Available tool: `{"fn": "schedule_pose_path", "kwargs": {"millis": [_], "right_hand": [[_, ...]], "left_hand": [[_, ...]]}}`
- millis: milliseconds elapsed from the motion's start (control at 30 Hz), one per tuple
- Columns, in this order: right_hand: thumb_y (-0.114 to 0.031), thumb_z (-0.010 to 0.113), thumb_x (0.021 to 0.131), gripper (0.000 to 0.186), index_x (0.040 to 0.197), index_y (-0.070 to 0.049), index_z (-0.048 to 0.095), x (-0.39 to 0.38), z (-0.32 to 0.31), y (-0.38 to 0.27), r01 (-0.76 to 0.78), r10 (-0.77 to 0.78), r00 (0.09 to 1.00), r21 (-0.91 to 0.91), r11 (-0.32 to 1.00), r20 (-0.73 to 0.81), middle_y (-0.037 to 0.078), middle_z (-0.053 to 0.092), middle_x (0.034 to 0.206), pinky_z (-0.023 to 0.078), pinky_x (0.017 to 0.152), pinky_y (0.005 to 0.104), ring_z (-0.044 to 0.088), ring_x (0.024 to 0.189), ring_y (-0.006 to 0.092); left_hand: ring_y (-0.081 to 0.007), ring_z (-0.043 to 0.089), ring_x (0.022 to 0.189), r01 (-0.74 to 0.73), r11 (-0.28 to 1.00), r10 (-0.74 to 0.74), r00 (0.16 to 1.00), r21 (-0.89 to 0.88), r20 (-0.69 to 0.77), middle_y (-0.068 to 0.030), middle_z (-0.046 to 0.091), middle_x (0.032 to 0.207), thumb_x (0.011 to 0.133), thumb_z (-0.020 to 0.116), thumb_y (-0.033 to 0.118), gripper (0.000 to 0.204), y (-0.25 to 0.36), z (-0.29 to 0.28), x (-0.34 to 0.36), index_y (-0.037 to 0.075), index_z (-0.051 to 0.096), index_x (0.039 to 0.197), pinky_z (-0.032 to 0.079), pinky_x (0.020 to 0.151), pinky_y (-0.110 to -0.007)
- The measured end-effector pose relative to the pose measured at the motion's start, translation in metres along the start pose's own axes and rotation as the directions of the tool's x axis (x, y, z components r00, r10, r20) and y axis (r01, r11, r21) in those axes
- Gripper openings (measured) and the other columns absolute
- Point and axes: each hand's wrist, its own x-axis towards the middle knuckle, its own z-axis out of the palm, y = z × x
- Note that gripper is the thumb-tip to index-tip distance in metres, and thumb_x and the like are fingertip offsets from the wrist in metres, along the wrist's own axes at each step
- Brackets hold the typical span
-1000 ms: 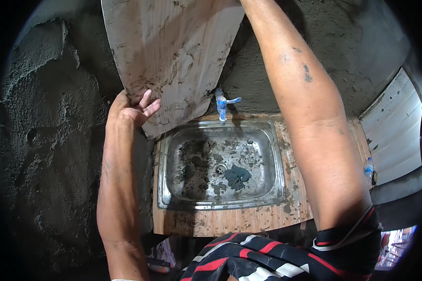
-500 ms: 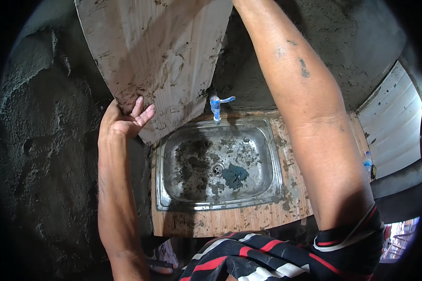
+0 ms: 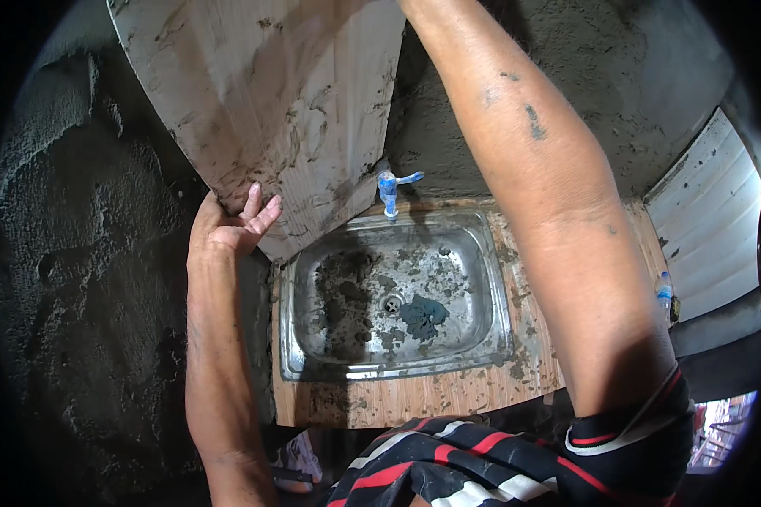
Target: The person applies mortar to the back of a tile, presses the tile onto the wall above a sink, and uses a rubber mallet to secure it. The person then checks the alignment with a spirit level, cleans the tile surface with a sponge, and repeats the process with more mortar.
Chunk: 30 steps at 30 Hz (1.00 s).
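A wide, cement-smeared wood-grain board [image 3: 279, 101] is tilted over the back left of the steel sink [image 3: 499, 334]. My left hand [image 3: 232, 221] grips its lower left edge, with some fingertips lying on the near face. My right forearm reaches up past the board's right side, and that hand is beyond the top edge, out of view. A blue-and-white tap [image 3: 389, 190] stands just right of the board's lower corner, above the sink. Wet cement splatters and a dark lump [image 3: 424, 317] lie in the basin.
Rough grey cement covers the walls [image 3: 76, 270] around me. The sink sits in a splattered wood-look countertop [image 3: 423, 397]. A small plastic bottle [image 3: 664, 294] stands at its right edge, beside a leaning pale panel [image 3: 708, 237]. A person's shoe [image 3: 296, 465] shows below the counter.
The board has moved left and slightly down, uncovering more wall behind the tap. My right forearm has shifted left along with it, and my left hand is a little lower.
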Motion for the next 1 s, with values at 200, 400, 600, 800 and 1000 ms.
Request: {"fn": "schedule_pose_path", "kwargs": {"millis": [200, 400, 600, 800, 1000], "right_hand": [[-0.057, 0.053, 0.1, 0.071, 0.116, 0.01, 0.068, -0.005, 0.008, 0.005, 0.075, -0.074, 0.995, -0.007, 0.997, 0.071, 0.024, 0.071, 0.118, 0.049, 0.096, 0.0435, 0.067, 0.109, 0.0371], [-0.056, 0.055, 0.099, 0.069, 0.118, 0.01, 0.065, -0.004, 0.014, 0.012, 0.087, -0.084, 0.991, -0.024, 0.996, 0.104, 0.024, 0.071, 0.117, 0.05, 0.096, 0.0445, 0.067, 0.109, 0.0363], [-0.054, 0.058, 0.098, 0.068, 0.122, 0.01, 0.062, -0.005, 0.011, 0.023, 0.101, -0.095, 0.986, -0.041, 0.994, 0.134, 0.024, 0.07, 0.116, 0.052, 0.095, 0.0457, 0.067, 0.11, 0.0354], [-0.052, 0.061, 0.098, 0.067, 0.125, 0.01, 0.059, -0.003, 0.01, 0.027, 0.108, -0.101, 0.981, -0.036, 0.993, 0.163, 0.025, 0.07, 0.115, 0.053, 0.094, 0.0469, 0.068, 0.11, 0.0345], [-0.05, 0.064, 0.097, 0.067, 0.128, 0.01, 0.057, -0.002, 0.01, 0.041, 0.146, -0.129, 0.962, -0.052, 0.988, 0.243, 0.025, 0.069, 0.114, 0.054, 0.094, 0.048, 0.068, 0.11, 0.0336]], "left_hand": [[-0.0367, 0.07, 0.103, -0.007, 1.0, 0.007, 0.999, 0.001, 0.053, -0.0125, 0.067, 0.115, 0.102, 0.059, 0.039, 0.044, 0.006, -0.014, 0.025, 0.0, 0.06, 0.123, 0.05, 0.095, -0.072], [-0.0351, 0.068, 0.103, -0.083, 0.937, -0.002, 0.97, 0.339, 0.244, -0.0134, 0.067, 0.1, 0.104, 0.05, 0.052, 0.059, 0.008, -0.023, 0.017, -0.003, 0.054, 0.125, 0.056, 0.092, -0.054], [-0.0286, 0.064, 0.088, -0.629, 0.5, 0.615, 0.742, 0.595, 0.266, -0.0123, 0.066, 0.096, 0.1, 0.063, 0.046, 0.059, -0.008, -0.053, 0.01, -0.005, 0.054, 0.13, 0.054, 0.078, -0.041], [-0.0361, 0.07, 0.093, -0.563, -0.28, 0.787, 0.329, 0.778, 0.522, -0.0248, 0.071, 0.101, 0.096, 0.068, 0.015, 0.026, -0.042, -0.061, 0.024, -0.001, 0.061, 0.116, 0.052, 0.087, -0.043], [-0.0345, 0.067, 0.087, -0.737, -0.191, 0.779, 0.288, 0.648, 0.557, -0.0249, 0.071, 0.1, 0.098, 0.065, 0.011, 0.02, -0.03, -0.062, 0.044, -0.004, 0.06, 0.109, 0.051, 0.083, -0.039]]}}
